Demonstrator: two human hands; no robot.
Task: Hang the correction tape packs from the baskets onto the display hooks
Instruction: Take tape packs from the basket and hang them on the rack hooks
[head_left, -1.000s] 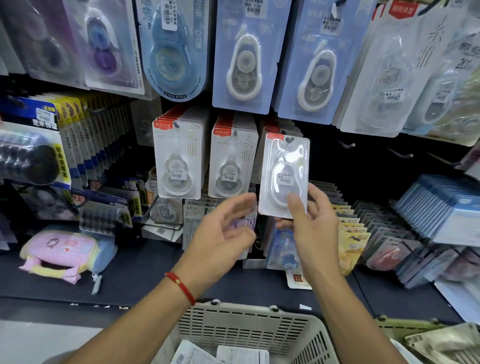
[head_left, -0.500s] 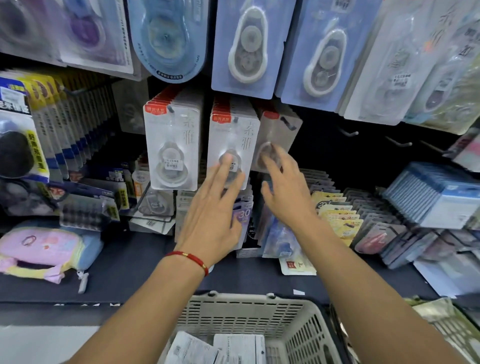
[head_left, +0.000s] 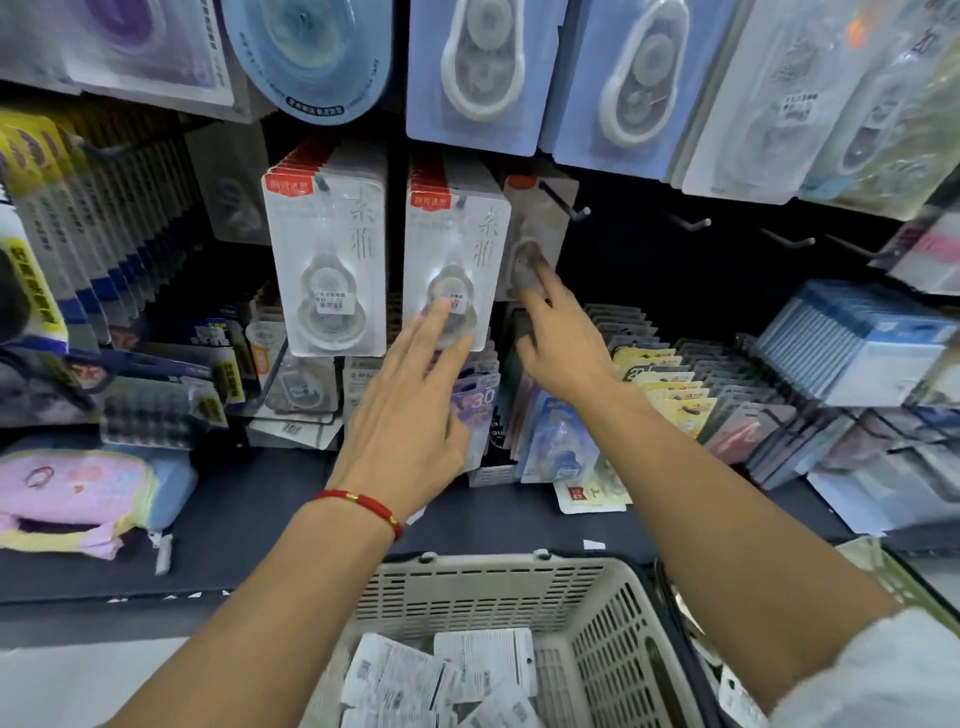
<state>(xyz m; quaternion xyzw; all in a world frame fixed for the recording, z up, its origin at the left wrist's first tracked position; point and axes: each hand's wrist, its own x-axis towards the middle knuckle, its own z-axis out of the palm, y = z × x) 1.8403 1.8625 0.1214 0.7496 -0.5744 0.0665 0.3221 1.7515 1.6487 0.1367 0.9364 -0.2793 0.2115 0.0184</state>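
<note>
The clear correction tape pack (head_left: 537, 234) that a second ago was held up in front of the display by the right hand (head_left: 558, 345) now sits on the third display hook (head_left: 563, 200), pushed well back toward the board, just right of the two full rows of matching packs (head_left: 457, 260). The right hand's fingers (head_left: 535, 275) lie nearly straight, their tips touching the pack's lower blister as if seating it; they no longer pinch it. The left hand (head_left: 410, 410) has come forward too, fingers spread and straight, tips on the front pack of the middle row, gripping nothing. So this pack looks hung, and both hands are free. More packs lie face down in the cream basket (head_left: 597, 597) below, so the next move is probably a reach down for another.
</note>
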